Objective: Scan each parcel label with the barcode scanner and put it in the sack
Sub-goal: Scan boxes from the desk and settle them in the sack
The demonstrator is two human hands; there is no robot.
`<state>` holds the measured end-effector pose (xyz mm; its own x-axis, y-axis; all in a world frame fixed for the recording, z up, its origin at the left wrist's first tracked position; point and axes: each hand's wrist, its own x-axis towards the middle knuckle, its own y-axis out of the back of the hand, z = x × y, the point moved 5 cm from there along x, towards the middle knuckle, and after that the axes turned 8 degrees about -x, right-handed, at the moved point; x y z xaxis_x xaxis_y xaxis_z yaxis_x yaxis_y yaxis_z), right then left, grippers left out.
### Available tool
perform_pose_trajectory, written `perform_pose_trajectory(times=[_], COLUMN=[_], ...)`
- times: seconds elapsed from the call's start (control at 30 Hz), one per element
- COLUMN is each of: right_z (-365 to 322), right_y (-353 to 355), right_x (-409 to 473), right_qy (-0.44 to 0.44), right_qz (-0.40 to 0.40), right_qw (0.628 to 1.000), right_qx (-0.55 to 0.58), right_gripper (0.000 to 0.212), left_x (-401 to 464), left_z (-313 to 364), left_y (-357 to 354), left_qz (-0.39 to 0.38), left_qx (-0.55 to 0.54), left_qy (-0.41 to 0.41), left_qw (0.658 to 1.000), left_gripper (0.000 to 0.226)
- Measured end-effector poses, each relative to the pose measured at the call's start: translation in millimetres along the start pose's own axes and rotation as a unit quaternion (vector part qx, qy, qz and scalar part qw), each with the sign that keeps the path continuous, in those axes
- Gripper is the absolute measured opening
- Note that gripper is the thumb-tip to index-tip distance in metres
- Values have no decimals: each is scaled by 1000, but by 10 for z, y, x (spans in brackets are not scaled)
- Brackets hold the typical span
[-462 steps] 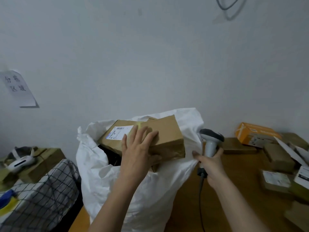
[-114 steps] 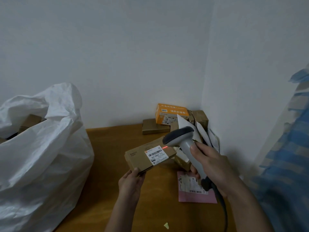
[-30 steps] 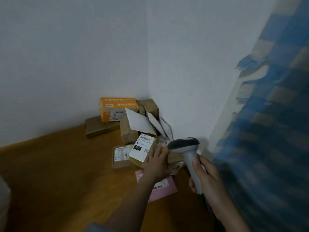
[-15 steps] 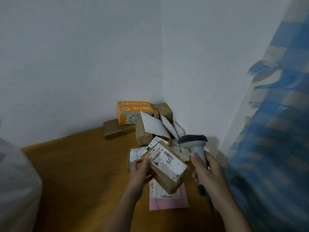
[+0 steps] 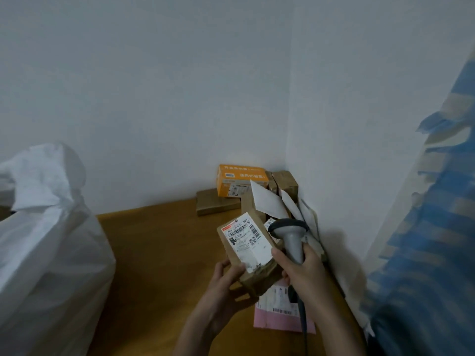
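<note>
My left hand (image 5: 226,286) grips the lower end of a brown cardboard parcel (image 5: 246,250) and holds it up above the table, its white barcode label facing me. My right hand (image 5: 300,273) grips the handle of the grey barcode scanner (image 5: 290,233). The scanner's dark head sits right beside the parcel's upper right edge. The white woven sack (image 5: 46,253) stands at the left, its mouth bunched at the top.
More parcels are piled in the table's far right corner: an orange box (image 5: 241,179), a flat brown box (image 5: 216,202), other brown boxes and white envelopes (image 5: 267,204). A pink mailer (image 5: 280,314) lies under my hands. Blue checked cloth (image 5: 426,253) hangs at the right.
The view has swung left, so the sack shows again. My left hand has lifted the parcel higher and turned its label upright, closer to the scanner head.
</note>
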<state>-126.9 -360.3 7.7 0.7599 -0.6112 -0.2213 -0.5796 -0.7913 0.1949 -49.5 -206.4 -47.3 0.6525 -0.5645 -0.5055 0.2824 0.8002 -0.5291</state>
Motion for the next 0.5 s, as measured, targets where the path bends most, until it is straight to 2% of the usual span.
perform_pose_trajectory(times=[0.07, 0.17, 0.33, 0.5], right_z=[0, -25, -243, -513], right_y=[-60, -140, -185, -146], right_x=[1, -26, -131, -316], right_qy=[2, 5, 41, 70], right_qz=[-12, -35, -85, -154], right_qw=[1000, 999, 994, 984], right_qx=[-8, -33, -61, -53], right_gripper=[27, 25, 25, 29], left_x=[-63, -91, -143, -136], left_z=[-3, 51, 157, 156], left_y=[39, 201, 494, 608], left_qz=[16, 83, 188, 233], left_qx=[-19, -42, -12, -17], left_qy=[-21, -64, -163, -198], left_qw=[999, 994, 969, 952], left_gripper=[62, 62, 68, 69])
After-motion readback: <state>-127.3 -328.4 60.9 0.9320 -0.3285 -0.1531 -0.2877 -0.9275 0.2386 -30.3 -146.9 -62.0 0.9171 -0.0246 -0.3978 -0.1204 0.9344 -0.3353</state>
